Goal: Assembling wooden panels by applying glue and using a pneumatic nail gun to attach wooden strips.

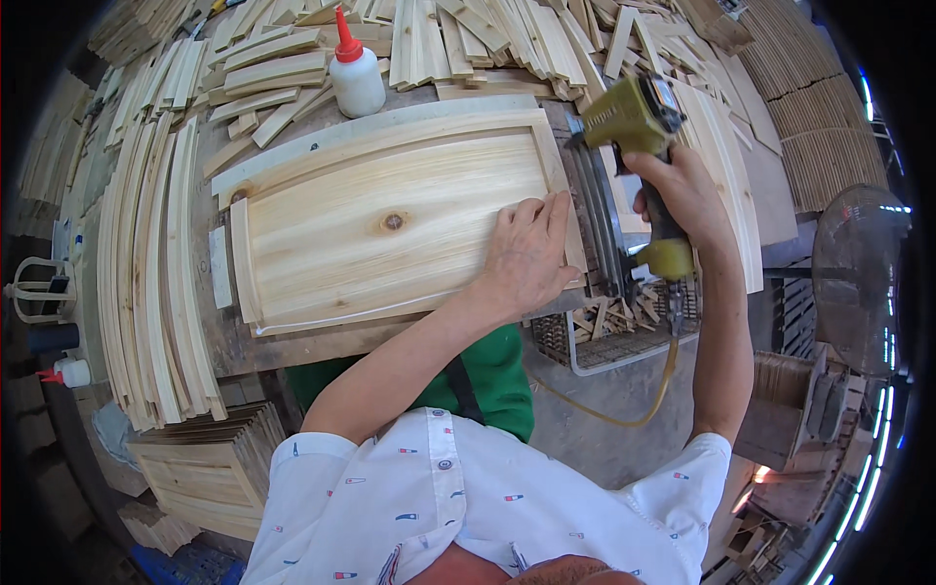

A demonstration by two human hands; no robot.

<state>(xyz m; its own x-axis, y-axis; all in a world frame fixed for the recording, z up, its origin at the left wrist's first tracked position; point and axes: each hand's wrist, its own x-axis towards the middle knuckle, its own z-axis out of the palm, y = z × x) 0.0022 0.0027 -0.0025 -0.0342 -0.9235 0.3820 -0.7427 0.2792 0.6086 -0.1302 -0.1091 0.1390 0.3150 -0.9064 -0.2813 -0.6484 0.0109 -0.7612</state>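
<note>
My right hand [687, 200] is wrapped around the grip of an olive-green nail gun [624, 112]. Its long magazine lies beside the right edge of a pale wooden panel [390, 210], with the nose near the far right corner. On the panel's right end, my left hand [531, 244] rests with fingers laid over the wooden edge strip [570, 239] and the thumb apart. Wooden strips also border the left and far sides. A thin white bead [366, 310] runs along the near edge. Whether the nose touches the wood, I cannot tell.
A white bottle with red nozzle [358, 83] stands beyond the panel, before piled wooden strips [478, 39]. Long strips [156, 263] lie at the left. A yellow hose [639, 419] hangs from the gun beside a scrap crate [604, 366]. A fan [858, 278] stands right.
</note>
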